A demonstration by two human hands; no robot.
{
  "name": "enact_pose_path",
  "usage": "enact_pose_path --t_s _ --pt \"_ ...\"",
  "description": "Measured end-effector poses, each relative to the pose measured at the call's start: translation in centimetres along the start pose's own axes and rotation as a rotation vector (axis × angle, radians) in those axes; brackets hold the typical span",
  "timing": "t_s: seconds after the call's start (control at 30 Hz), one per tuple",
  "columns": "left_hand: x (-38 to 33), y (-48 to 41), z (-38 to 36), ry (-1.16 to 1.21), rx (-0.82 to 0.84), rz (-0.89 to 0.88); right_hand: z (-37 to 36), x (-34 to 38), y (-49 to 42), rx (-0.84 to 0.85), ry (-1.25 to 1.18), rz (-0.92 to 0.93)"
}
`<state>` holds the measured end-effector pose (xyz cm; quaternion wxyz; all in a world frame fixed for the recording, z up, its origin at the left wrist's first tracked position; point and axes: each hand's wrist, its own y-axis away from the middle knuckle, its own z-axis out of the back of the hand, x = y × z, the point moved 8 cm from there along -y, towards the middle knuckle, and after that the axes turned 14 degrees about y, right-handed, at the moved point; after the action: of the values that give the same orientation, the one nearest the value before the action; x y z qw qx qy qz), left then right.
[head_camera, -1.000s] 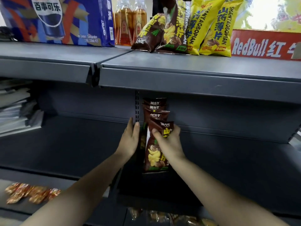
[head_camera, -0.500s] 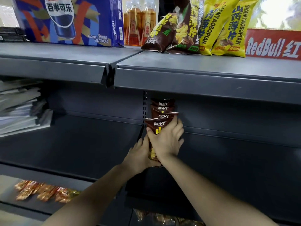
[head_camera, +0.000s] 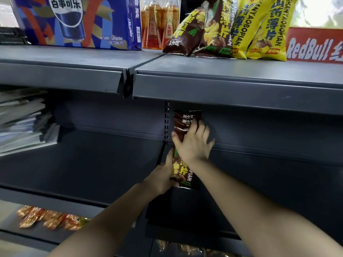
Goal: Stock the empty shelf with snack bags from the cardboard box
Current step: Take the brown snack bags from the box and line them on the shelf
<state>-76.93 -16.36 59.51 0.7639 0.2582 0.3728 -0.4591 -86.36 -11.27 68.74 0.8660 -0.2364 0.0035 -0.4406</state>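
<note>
A row of brown snack bags [head_camera: 186, 117] stands upright at the far left end of the dark grey middle shelf [head_camera: 269, 182], against the back panel. My right hand [head_camera: 193, 143] lies flat over the upper part of the front brown bag [head_camera: 182, 173], thumb on its left edge. My left hand [head_camera: 163, 175] grips that bag's lower left side. The bag's yellow lettering shows between the two hands. The cardboard box is out of view.
On the top shelf [head_camera: 222, 71] lean brown and yellow snack bags [head_camera: 259, 28], beside tea bottles [head_camera: 159, 25], a blue Pepsi case [head_camera: 83, 21] and a red RedBull box [head_camera: 315, 45]. Stacked papers [head_camera: 22, 119] fill the left bay. Orange packets [head_camera: 50, 217] lie lower left.
Both hands pushed the front brown bag back and upright against the row. My right hand climbed to its top; my left hand slid from beside the row down to its lower edge.
</note>
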Motion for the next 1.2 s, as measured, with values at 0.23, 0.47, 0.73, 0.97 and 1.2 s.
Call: enact_pose_path --t_s 0.23,0.47,0.73,0.97,1.2 --pt "-1.4 0.0 2.6 0.145 -0.083 0.009 0.4 -6.8 -0.4 -0.024 -0.743 -0.329" --pt "-4.7 -1.7 3.0 0.698 -0.147 -0.158 -5.1 -4.4 1.1 0.506 -1.067 -0.297" --pt "-4.6 -2.9 1.5 0.782 -0.172 -0.141 -5.7 -3.1 0.9 0.56 -1.205 -0.31" --pt "-4.5 -3.1 1.7 0.754 -0.244 -0.115 -5.4 -3.3 0.6 0.531 -1.113 -0.289" --pt "-4.0 -3.4 2.0 0.721 -0.261 -0.107 -4.5 -3.5 0.2 0.432 -1.047 -0.285"
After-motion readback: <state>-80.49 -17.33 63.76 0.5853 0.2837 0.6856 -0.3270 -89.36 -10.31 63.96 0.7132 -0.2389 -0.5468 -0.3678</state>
